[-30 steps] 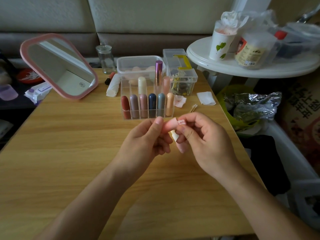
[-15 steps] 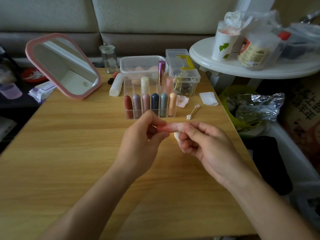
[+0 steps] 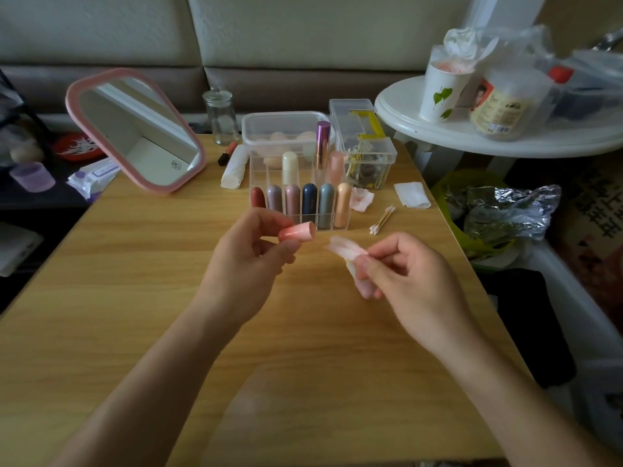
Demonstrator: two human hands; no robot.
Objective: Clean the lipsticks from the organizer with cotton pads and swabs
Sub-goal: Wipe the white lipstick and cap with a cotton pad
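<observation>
My left hand (image 3: 246, 261) pinches the pink lipstick (image 3: 296, 232). My right hand (image 3: 408, 278) pinches the cotton pad (image 3: 344, 249) just beside it. A loose pinch could drop the lipstick.

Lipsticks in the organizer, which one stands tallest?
The metallic purple lipstick, in the back row: it rises above all the others, which are shorter with rounded caps.

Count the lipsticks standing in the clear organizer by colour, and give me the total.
Dark red lipstick: 1
Mauve lipstick: 1
Dusty pink lipstick: 1
Navy lipstick: 1
Grey-blue lipstick: 1
Peach lipstick: 1
Cream lipstick: 1
Metallic purple lipstick: 1
Pale pink lipstick: 1
Total: 9
</observation>
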